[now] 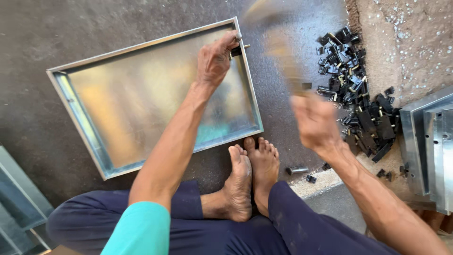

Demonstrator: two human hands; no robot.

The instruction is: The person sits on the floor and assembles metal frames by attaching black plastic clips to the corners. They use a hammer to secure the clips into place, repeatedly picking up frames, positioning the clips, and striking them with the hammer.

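Observation:
A shallow galvanised metal tray (pixel 94 156) lies on the dark floor in front of my crossed legs. My left hand (pixel 214 59) pinches a small black fitting with a pin (pixel 237 49) against the tray's far right corner. My right hand (pixel 315 120) is closed on a wooden-handled hammer (pixel 281 47), raised and motion-blurred above the floor just right of that corner. The hammer's head is smeared near the top edge of the view.
A heap of small black metal fittings (pixel 358 94) lies on the floor at the right. Stacked galvanised trays (pixel 432 146) stand at the far right, and another metal panel (pixel 19 208) at the lower left. A short metal cylinder (pixel 296 169) lies by my bare feet (pixel 252 174).

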